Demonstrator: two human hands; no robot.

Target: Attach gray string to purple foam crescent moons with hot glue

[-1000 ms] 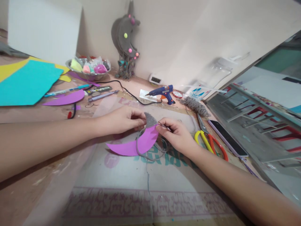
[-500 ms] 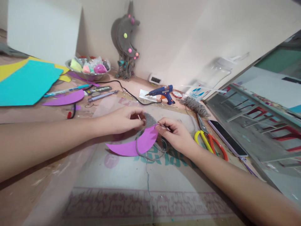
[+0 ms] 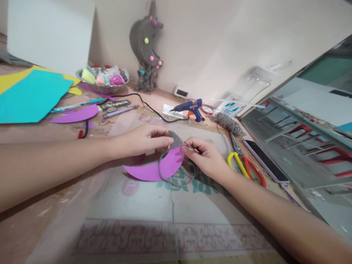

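Note:
A purple paper crescent (image 3: 154, 171) is held above the plastic-covered table, its upper end wrapped in grey yarn (image 3: 175, 139). My left hand (image 3: 154, 141) pinches the wrapped end, thumb on top; its other fingers are partly hidden behind. At the edge of the wrapping, my right hand (image 3: 205, 156) is closed on the grey yarn strand. Loose loops of that yarn hang below and across the crescent. The crescent's lower tip points left and is bare purple.
A blue glue gun (image 3: 189, 108) stands behind my hands. On the right lie a grey yarn bundle (image 3: 229, 124), scissors (image 3: 244, 165) and a phone (image 3: 265, 161). Cyan paper (image 3: 35, 97), a purple crescent piece (image 3: 75, 114) and a metal bowl (image 3: 104, 88) are left. A decorated grey moon (image 3: 140, 44) leans on the wall.
My left thumb has stretched forward onto the yarn-wrapped end, where the fingers were curled beside it. The crescent has shifted very slightly; my right hand stays in place.

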